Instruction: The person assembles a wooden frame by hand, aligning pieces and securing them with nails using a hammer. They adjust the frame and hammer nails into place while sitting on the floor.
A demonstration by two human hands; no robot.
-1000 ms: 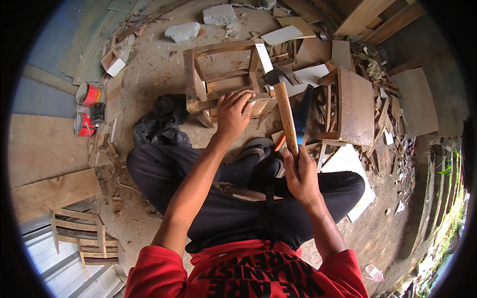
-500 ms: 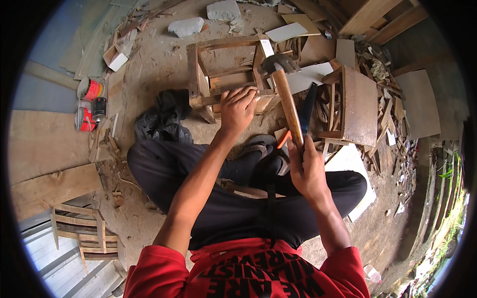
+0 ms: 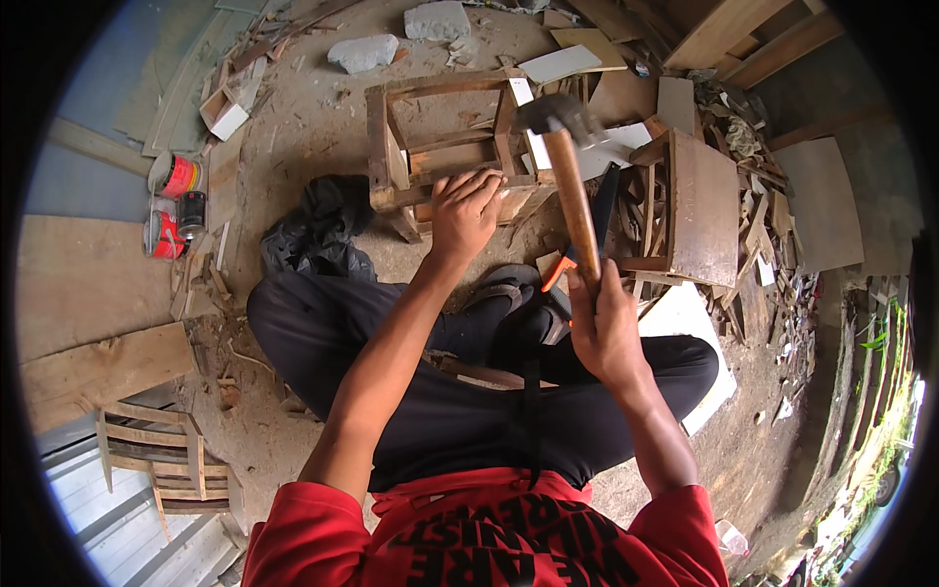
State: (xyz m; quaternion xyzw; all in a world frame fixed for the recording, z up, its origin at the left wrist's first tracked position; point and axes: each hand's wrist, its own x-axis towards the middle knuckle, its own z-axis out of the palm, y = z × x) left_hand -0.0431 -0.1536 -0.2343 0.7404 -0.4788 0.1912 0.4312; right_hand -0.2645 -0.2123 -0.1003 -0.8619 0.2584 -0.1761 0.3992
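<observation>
My right hand (image 3: 608, 328) grips the wooden handle of a hammer (image 3: 575, 201), its dark metal head raised at the far end, right of a wooden frame. That frame (image 3: 445, 86), open in the middle like a stool or small chair without a seat, stands on the ground in front of me. On its near rail rests my left hand (image 3: 464, 217), fingers bent and pressed together at the edge; whether they also pinch something small, I cannot make out. Partly behind the hammer is a handsaw (image 3: 605, 210) with a dark blade and orange on its handle.
A brown wooden box-like piece (image 3: 702, 207) stands at the right, near heaps of scrap wood. Left of the frame lies a black plastic bag (image 3: 318, 230). Red cans (image 3: 176, 176) stand farther left. Two grey blocks (image 3: 363, 54) lie at the back. My sandalled feet (image 3: 509, 289) are below the frame.
The hammer's head has shifted slightly to the right and its handle leans a little differently. My left hand keeps its place on the frame's rail.
</observation>
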